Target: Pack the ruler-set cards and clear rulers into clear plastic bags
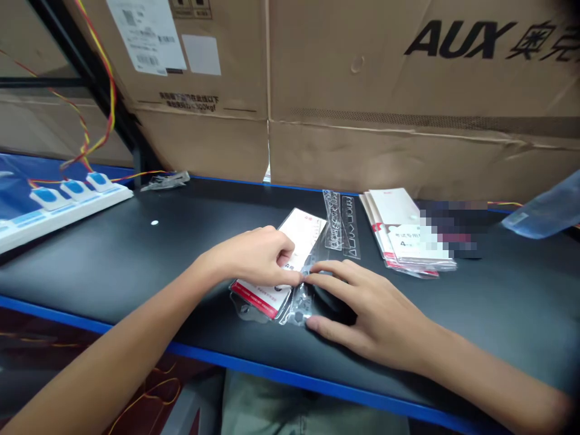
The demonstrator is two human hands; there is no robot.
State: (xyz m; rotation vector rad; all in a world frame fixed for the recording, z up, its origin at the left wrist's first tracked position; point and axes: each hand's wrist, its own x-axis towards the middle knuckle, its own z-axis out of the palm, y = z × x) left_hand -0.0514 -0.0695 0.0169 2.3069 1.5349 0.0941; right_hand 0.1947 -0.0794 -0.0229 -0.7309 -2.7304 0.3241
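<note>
Black surface, blue edge trim. Left hand curled over a white-and-red card pack, fingers bent down onto it, reads as a grasp. Right hand spread, fingertips on a clear plastic sleeve at the pack's lower right edge, thumb low beside it. Can't tell if that one is actually gripping. Fingertips of both hands almost meet over the sleeve. Dark rounded object under the right palm, can't tell what it is.

Clear plastic stencil rulers lie just past the pack. Right of those, a stack of white-and-red booklets. Top one seems to read 考试专用 with a "4", rest too small. Pixelated patch right beside the stack, contents hidden. Far right, pale blue plastic bag.

Far left, white panel with three blue push buttons, red-and-yellow wires running up behind it. Small clear plastic scrap at the back edge. Behind everything, cardboard cartons printed "AUX" plus Chinese characters, cut off at the frame. Barcode label on the left carton, "300kgf" legible below it.
</note>
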